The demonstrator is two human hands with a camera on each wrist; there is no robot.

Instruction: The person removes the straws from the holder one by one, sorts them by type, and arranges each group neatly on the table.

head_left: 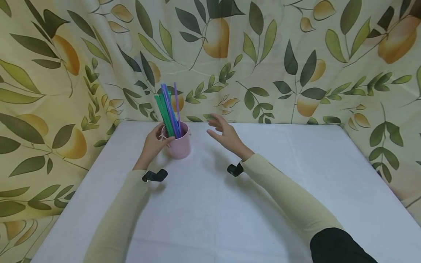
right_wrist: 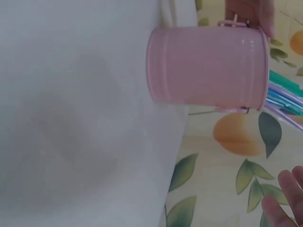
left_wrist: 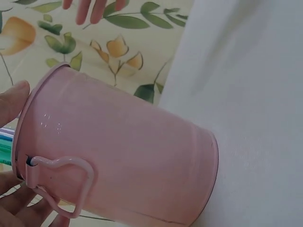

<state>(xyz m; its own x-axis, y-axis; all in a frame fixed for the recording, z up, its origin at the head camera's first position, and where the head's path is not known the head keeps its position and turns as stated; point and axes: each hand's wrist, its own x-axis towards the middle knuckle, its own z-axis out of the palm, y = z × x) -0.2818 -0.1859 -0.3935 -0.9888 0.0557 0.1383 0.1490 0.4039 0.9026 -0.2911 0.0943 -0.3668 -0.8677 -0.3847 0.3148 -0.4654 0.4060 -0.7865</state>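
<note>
Left hand [head_left: 154,143] grips pink cup [head_left: 179,144] at its rim and handle side, fingers curled on it. Cup stands upright on white tabletop [head_left: 230,204], near back edge, holding straws [head_left: 169,111]. Right hand [head_left: 225,134] hovers just beside, fingers spread, holding nothing.

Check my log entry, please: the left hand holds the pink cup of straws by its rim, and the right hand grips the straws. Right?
Not quite. The right hand grips nothing; the head view shows it open, hovering beside the straws. The left hand does hold the pink cup at its rim.

White table [head_left: 296,190] with one pink cup [head_left: 179,146] (straws [head_left: 169,113] inside).
</note>
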